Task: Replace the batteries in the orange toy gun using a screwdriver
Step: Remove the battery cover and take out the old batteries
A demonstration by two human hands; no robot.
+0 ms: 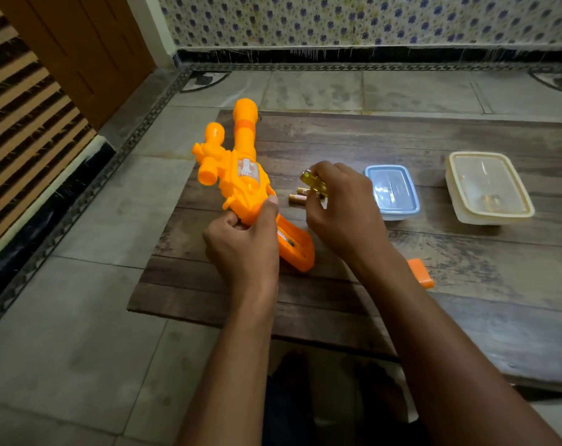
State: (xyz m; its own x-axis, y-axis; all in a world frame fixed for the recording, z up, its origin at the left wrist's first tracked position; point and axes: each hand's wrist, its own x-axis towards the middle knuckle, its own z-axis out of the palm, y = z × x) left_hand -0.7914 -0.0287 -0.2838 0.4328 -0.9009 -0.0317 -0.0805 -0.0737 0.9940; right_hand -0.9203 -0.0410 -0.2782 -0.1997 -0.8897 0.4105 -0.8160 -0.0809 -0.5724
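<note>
Gripping the orange toy gun (241, 175) by its handle above the desk (337, 300), left hand (244, 246) curled tight; right hand (344, 210), at three o'clock of it, clasps the yellow-handled screwdriver (313, 183) over two batteries (297, 195).

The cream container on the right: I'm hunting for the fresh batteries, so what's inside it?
Through the translucent lid of the cream container, a small gold-brown object lies near the front. The lid blurs it, so I cannot tell whether it is batteries or whether anything else is inside.
</note>
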